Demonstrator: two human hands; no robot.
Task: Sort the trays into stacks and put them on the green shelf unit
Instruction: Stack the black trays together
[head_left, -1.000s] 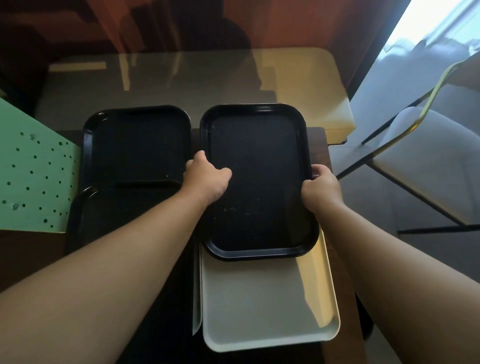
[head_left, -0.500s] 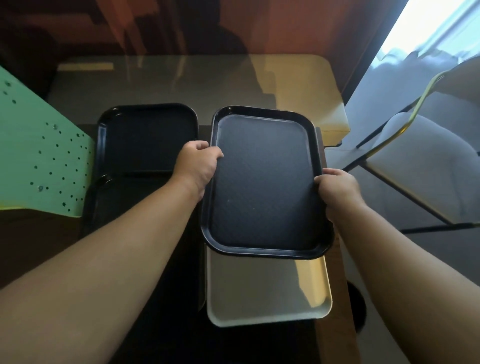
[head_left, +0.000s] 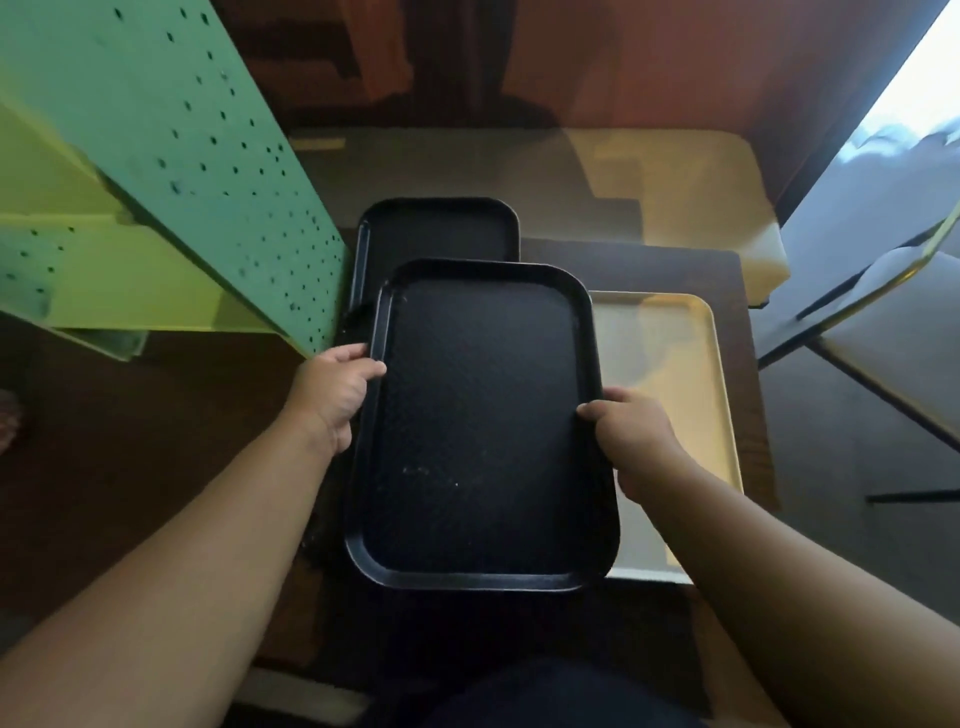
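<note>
Held tray: a black tray (head_left: 480, 426), lifted over the dark table (head_left: 649, 270).
Left hand (head_left: 332, 389): fingers closed on its left rim.
Right hand (head_left: 631, 436): fingers closed on its right rim.
Beneath: a cream tray (head_left: 670, 374) at right, another black tray (head_left: 441, 228) behind.
Green shelf unit (head_left: 171, 171): at left.

No legible text, labels, brands, numbers or signs anywhere in view. Black tray (head_left: 478, 426): plain surface, only pale specks. Cream tray (head_left: 670, 364): unmarked. Green shelf unit (head_left: 208, 156): rows of punched holes, no lettering.
</note>
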